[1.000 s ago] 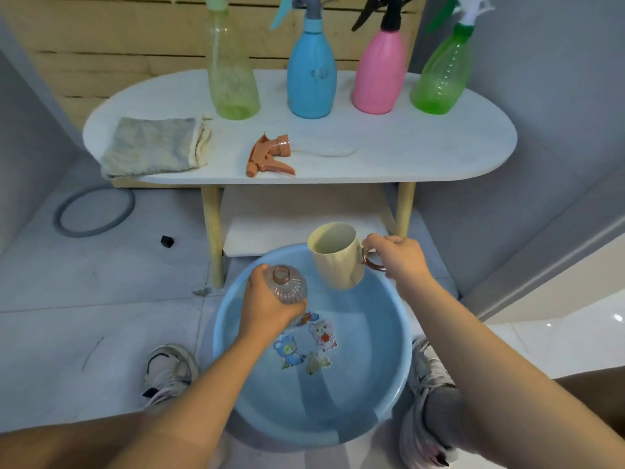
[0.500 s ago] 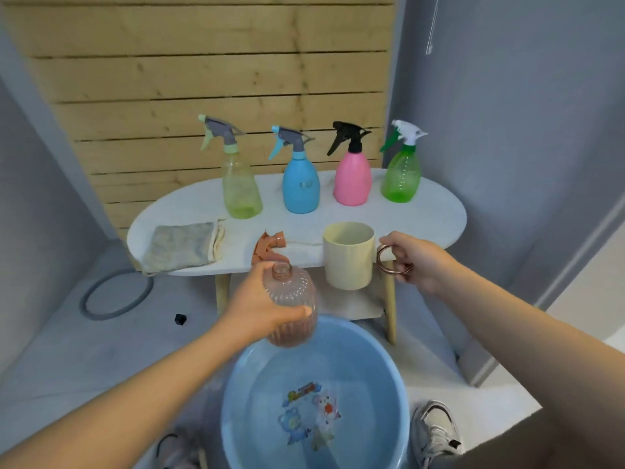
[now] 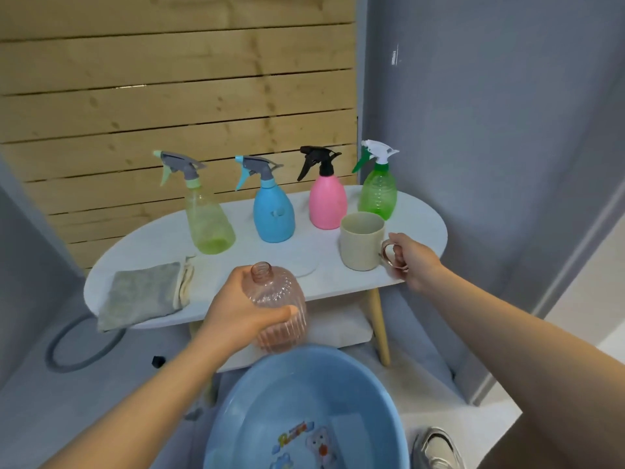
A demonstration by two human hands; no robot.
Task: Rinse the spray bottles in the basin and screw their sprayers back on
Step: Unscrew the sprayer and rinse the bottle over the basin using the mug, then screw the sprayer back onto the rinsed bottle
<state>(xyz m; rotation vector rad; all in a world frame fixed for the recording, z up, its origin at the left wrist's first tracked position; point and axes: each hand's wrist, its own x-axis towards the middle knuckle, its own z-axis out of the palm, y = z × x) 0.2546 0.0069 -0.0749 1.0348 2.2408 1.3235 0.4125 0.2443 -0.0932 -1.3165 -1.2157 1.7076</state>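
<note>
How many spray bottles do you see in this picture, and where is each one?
5. Four stand in a row on the table: yellow-green bottle, blue bottle, pink bottle, green bottle. The left hand holds a pink sprayerless bottle above the basin.

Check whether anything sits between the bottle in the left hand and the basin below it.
Nothing visible does. The left hand holds the pinkish ribbed bottle, uncapped, just beyond the far rim of the blue basin, with open space between them. The right hand holds the beige mug off to the side on the table.

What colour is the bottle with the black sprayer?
Pink. The spray bottle shows clearly in the head view, third from the left.
</note>
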